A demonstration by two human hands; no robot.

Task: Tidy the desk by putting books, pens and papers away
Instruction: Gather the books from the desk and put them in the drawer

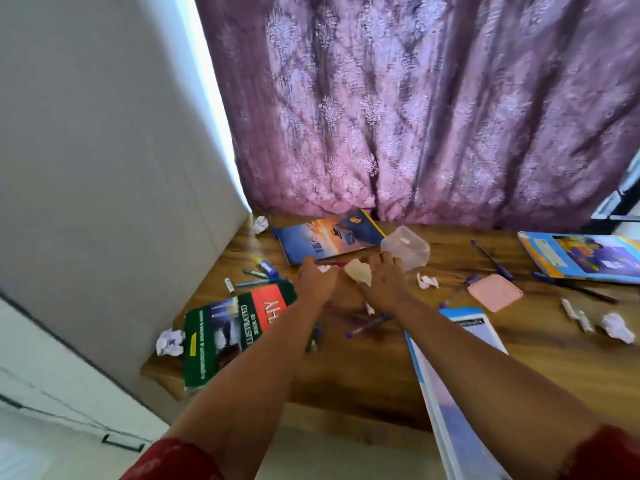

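Wooden desk (363, 375) is hardly tidied yet. Nearest, a blue book (446, 375) overhangs the front edge and a green book (228, 327) lies left. Mid-desk, pens (367, 329) and paper balls (427, 281) are scattered. Both hands reach further in: the left hand (317, 280) seems to clutch a white scrap, the right hand (382, 277) a cream paper (360, 271). Beyond sit another book (329, 235) and a clear tub (407, 247).

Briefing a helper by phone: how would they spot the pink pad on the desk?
On the wooden desk below the purple curtain, look right of both hands. The pink pad lies flat before the blue book, the only pink square there.
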